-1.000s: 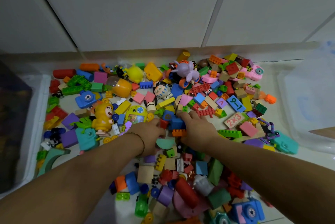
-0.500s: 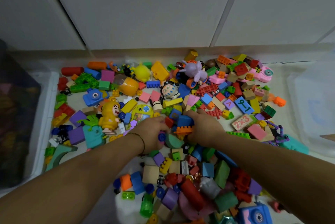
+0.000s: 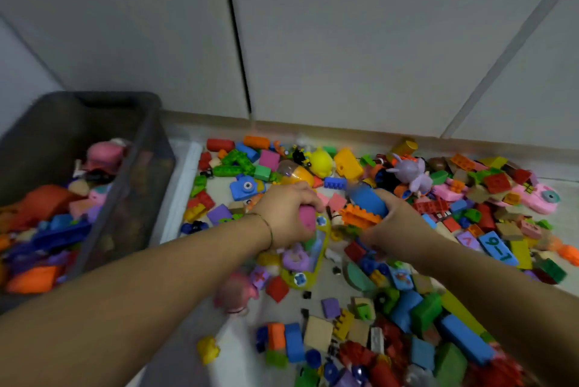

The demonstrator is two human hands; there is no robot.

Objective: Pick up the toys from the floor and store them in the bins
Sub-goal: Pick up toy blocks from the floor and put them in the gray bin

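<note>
A wide heap of colourful toy blocks and figures (image 3: 407, 317) covers the floor in front of me. My left hand (image 3: 286, 214) is raised above the heap, closed around a pink block (image 3: 307, 217) with a yellow toy panel (image 3: 313, 261) hanging below it. My right hand (image 3: 394, 223) grips a blue block (image 3: 366, 198) and an orange studded brick (image 3: 357, 217). A dark translucent bin (image 3: 134, 167) stands at the left, partly filled with toys. A few small pieces hang blurred under my hands.
White cabinet doors (image 3: 313, 42) rise behind the pile. A white lid or tray edge (image 3: 181, 195) lies between the bin and the toys. A blue toy camera (image 3: 244, 187) and a purple figure (image 3: 410, 173) lie at the back.
Both hands closed on a handful of blocks and lifted it off the floor. The view swung left, so the dark bin now shows at the left.
</note>
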